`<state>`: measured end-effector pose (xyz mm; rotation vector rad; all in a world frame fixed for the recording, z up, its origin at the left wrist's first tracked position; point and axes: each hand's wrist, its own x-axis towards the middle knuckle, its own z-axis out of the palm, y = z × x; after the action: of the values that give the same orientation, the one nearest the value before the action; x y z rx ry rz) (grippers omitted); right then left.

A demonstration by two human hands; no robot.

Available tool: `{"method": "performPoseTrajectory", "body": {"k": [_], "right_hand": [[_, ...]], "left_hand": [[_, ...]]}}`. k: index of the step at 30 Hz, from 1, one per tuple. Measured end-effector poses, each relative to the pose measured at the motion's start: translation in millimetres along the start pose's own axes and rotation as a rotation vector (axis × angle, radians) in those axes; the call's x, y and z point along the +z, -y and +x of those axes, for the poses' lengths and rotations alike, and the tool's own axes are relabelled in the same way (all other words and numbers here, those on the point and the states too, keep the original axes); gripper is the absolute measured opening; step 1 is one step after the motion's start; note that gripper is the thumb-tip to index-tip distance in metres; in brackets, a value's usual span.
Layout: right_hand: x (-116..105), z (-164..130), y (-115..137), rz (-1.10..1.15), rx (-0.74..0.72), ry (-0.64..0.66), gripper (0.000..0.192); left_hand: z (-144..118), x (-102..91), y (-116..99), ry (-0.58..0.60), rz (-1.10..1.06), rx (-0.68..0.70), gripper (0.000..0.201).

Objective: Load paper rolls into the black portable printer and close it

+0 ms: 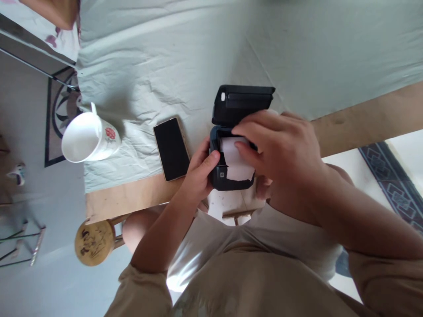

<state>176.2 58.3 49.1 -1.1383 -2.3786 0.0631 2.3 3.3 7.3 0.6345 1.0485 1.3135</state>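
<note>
Head view: my left hand (201,171) grips the portable receipt printer (228,185) by the table's (132,199) edge; my right hand (287,141), narrowly spread, touches its paper roll (236,162), pinching or not I can't tell. Paper handling, I judge; next calls for steadiness.

Wooden table (132,193) draped in a wrinkled pale green cloth (198,48), bare along the near edge. Carries a white mug (103,140) with a red flower print near the left end; also bears a phone (172,149), screen up and dark, reaching from cloth onto bare wood.
</note>
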Motion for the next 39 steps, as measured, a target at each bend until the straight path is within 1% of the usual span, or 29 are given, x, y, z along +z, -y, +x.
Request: {"method": "performPoseTrajectory", "body": {"k": [2, 3, 7, 9, 11, 13, 15, 17, 19, 20, 21, 22, 23, 24, 25, 26, 27, 28, 29, 31, 33, 34, 36, 37, 38, 39], "right_hand": [[-6, -2, 6, -0.021, 0.001, 0.176, 0.027], [-9, -3, 8, -0.028, -0.002, 0.24, 0.027], [-20, -3, 14, -0.071, 0.043, 0.362, 0.025], [-19, 0, 14, -0.071, 0.082, 0.432, 0.022], [-15, 2, 11, -0.044, 0.103, 0.462, 0.021], [-11, 3, 8, -0.002, 0.118, 0.418, 0.025], [-11, 1, 3, 0.093, 0.129, 0.356, 0.031], [-17, -3, -6, 0.307, 0.127, 0.317, 0.037], [-28, -8, -20, 0.627, 0.143, 0.251, 0.039], [-32, -9, -30, 0.821, 0.137, 0.184, 0.039], [-35, -10, -41, 0.938, 0.241, 0.059, 0.037], [-36, -10, -54, 0.973, 0.32, -0.058, 0.035], [-34, -10, -68, 0.988, 0.381, -0.226, 0.027], [-29, -11, -81, 1.006, 0.455, -0.258, 0.021], [-24, -12, -93, 0.972, 0.569, -0.233, 0.025], [-17, -14, -104, 0.908, 0.636, -0.224, 0.03], [-11, -17, -113, 0.798, 0.679, -0.203, 0.031], [-5, -21, -119, 0.685, 0.695, -0.153, 0.033], [-1, -25, -123, 0.567, 0.67, -0.126, 0.031], [4, -31, -127, 0.349, 0.57, -0.074, 0.03], [5, -33, -127, 0.197, 0.49, -0.021, 0.033], [5, -33, -126, 0.151, 0.487, 0.015, 0.037], [3, -31, -124, 0.113, 0.527, 0.088, 0.048], [1, -30, -121, 0.105, 0.535, 0.097, 0.053], [-2, -29, -117, 0.104, 0.515, 0.059, 0.057], [-4, -29, -111, 0.11, 0.469, -0.013, 0.059]], "left_hand": [[-1, 0.1, 0, -0.004, 0.012, 0.003, 0.039], [-1, 0.1, 0, -0.009, 0.016, 0.003, 0.04], [-1, -0.3, 0, 0.001, 0.025, 0.024, 0.038], [-1, -1.0, 0, 0.019, 0.025, 0.035, 0.035], [-1, -1.7, 1, 0.018, 0.037, 0.04, 0.035], [-1, -1.8, 2, 0.005, 0.059, 0.046, 0.036], [0, -0.9, 2, -0.001, 0.066, 0.058, 0.034], [0, 0.8, 1, -0.024, 0.054, 0.059, 0.034], [0, 2.6, 0, -0.066, 0.039, 0.034, 0.036], [1, 3.3, 0, -0.085, 0.036, 0.013, 0.037], [1, 3.6, 0, -0.099, 0.033, -0.003, 0.039], [2, 3.6, -1, -0.104, 0.032, -0.012, 0.04], [2, 3.2, -1, -0.1, 0.03, -0.01, 0.041], [3, 2.6, 0, -0.089, 0.028, -0.007, 0.041], [4, 1.9, 0, -0.079, 0.024, 0.0, 0.041], [5, 1.1, 1, -0.071, 0.021, 0.011, 0.041], [5, 0.4, 2, -0.065, 0.02, 0.018, 0.041], [6, 0.0, 2, -0.061, 0.021, 0.023, 0.04], [6, -0.3, 3, -0.061, 0.023, 0.03, 0.04], [7, -0.1, 3, -0.062, 0.03, 0.035, 0.039], [7, 0.4, 3, -0.065, 0.034, 0.031, 0.039], [6, 0.8, 3, -0.069, 0.032, 0.034, 0.038], [6, 1.4, 3, -0.06, 0.031, 0.047, 0.034], [6, 1.8, 2, -0.051, 0.033, 0.058, 0.032], [6, 2.1, 2, -0.041, 0.039, 0.066, 0.032], [6, 2.5, 2, -0.032, 0.046, 0.067, 0.032]]}}
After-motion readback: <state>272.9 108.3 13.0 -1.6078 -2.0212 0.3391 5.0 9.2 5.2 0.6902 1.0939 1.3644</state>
